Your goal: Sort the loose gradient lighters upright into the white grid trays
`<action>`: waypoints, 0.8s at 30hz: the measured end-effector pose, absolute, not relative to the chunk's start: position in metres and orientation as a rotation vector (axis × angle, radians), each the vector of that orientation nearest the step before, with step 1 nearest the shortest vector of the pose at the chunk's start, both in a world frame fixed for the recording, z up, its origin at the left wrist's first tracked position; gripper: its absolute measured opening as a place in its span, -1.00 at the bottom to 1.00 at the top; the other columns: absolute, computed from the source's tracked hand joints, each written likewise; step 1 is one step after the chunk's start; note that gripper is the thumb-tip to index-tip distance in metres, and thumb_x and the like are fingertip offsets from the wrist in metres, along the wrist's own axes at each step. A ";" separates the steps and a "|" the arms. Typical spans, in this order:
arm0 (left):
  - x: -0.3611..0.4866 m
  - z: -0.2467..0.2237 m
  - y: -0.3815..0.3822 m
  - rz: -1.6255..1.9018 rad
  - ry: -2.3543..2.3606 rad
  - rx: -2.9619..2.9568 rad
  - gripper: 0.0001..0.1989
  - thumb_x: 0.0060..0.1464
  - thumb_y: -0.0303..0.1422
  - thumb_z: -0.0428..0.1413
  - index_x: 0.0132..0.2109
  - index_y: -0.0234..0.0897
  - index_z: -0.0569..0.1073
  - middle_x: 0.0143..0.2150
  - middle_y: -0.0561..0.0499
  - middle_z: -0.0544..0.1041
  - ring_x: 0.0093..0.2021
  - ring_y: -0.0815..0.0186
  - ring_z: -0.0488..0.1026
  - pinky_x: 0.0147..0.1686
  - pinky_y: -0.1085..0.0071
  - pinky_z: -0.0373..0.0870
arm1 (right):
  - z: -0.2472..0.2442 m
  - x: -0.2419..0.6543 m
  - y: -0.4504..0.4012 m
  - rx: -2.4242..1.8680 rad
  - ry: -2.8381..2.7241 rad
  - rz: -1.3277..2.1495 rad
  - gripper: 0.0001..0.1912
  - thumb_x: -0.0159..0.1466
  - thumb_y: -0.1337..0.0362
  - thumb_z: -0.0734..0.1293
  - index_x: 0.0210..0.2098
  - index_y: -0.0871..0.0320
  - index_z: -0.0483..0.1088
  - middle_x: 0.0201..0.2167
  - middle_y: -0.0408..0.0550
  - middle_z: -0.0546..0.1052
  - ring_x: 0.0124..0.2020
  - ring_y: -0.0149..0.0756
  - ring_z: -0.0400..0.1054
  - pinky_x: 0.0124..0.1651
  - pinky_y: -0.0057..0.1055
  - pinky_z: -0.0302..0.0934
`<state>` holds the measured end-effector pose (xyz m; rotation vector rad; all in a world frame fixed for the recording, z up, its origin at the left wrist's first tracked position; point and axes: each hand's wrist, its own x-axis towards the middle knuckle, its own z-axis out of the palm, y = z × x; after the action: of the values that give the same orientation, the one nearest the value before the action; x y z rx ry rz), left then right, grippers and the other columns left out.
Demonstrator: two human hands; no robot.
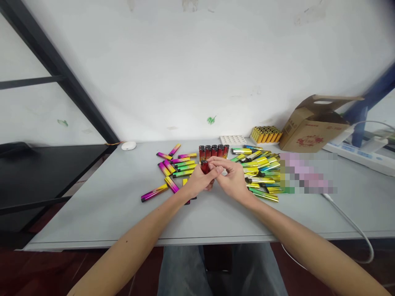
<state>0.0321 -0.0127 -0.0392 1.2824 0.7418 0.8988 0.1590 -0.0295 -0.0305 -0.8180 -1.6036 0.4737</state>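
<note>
- Landmark: row of red lighters (pixel 214 152), five, upright, black caps up, side by side on the table (pixel 92 222), touching one another.
- Left hand (pixel 199 179): just in front of the row, toward the person; fingers closed around the red lighter (pixel 204 167), gripping its body.
- Right hand (pixel 233 179): just in front of the row and to the right of the left hand; fingers curled and pinched in against the same lighter, meeting the left fingers. The exact contact is partly hidden.
- Red lighter: sixth of its colour, held between both hands, directly in front of the row and tilted slightly, not touching the table.
- Count as shown: five red lighters stand in line; one is in hand; none of the other colours stand.
- Pink-and-gold lighters (pixel 169 165) and green-and-gold lighters (pixel 182 169): loose, scattered flat to the left of the row.
- Yellow lighters (pixel 261 170): loose, heaped flat to the right of the row.
- White tray (pixel 233 139): behind the row, with rows of small holes.
- Gold lighters (pixel 266 134): packed upright, behind the row and to the right.
- Cardboard box (pixel 314 127): open, further right, behind the row.
- Power strip (pixel 354 154): far right of the row, beyond the table edge.
</note>
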 end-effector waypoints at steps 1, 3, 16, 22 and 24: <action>0.031 -0.038 -0.012 0.880 0.729 1.262 -0.48 -0.15 0.02 0.25 -0.50 -0.25 0.15 -0.69 0.25 0.03 -0.72 0.56 0.03 -0.72 0.58 -0.02 | -0.029 0.158 -0.030 -0.821 -1.602 0.475 -0.85 0.17 0.36 0.32 -0.38 0.09 0.56 -0.26 -0.08 0.60 -0.21 -0.25 0.49 -0.09 -0.30 0.37; 0.027 -0.033 -0.011 0.791 0.650 1.189 -0.42 -0.19 0.10 0.22 -0.53 -0.24 0.10 -0.69 0.26 -0.03 -0.72 0.57 -0.03 -0.72 0.59 -0.06 | -0.024 0.158 -0.031 -0.826 -1.599 0.474 -0.86 0.18 0.35 0.32 -0.38 0.09 0.55 -0.28 -0.09 0.60 -0.20 -0.26 0.49 -0.08 -0.30 0.36; 0.007 -0.001 -0.010 0.634 0.312 0.842 -0.41 0.15 0.08 -0.27 -0.60 -0.29 0.19 -0.68 0.07 0.08 -0.64 0.40 0.13 -0.61 0.44 0.17 | -0.014 0.211 0.007 -1.044 -1.353 0.257 -0.79 0.24 0.24 0.26 -0.33 0.16 0.52 -0.28 -0.01 0.57 -0.19 -0.24 0.44 -0.16 -0.31 0.33; 0.009 -0.001 -0.008 0.701 0.405 0.826 -0.56 0.16 -0.02 -0.17 -0.46 -0.29 0.24 -0.54 0.06 0.13 -0.54 0.37 0.20 -0.54 0.45 0.23 | -0.023 0.213 0.014 -1.124 -1.380 0.250 -0.78 0.21 0.25 0.24 -0.26 0.15 0.50 -0.24 -0.01 0.56 -0.23 -0.23 0.45 -0.18 -0.28 0.32; 0.010 -0.003 -0.006 0.698 0.438 0.858 -0.56 0.17 -0.02 -0.16 -0.46 -0.28 0.23 -0.53 0.08 0.11 -0.54 0.38 0.19 -0.55 0.46 0.21 | -0.026 0.212 0.015 -1.118 -1.401 0.254 -0.78 0.20 0.26 0.24 -0.24 0.14 0.49 -0.24 -0.01 0.56 -0.22 -0.22 0.45 -0.15 -0.25 0.32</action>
<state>0.0099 -0.0058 -0.0030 0.8585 0.4384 0.6978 0.2123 0.0152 -0.0261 -1.1183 -1.4010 0.2543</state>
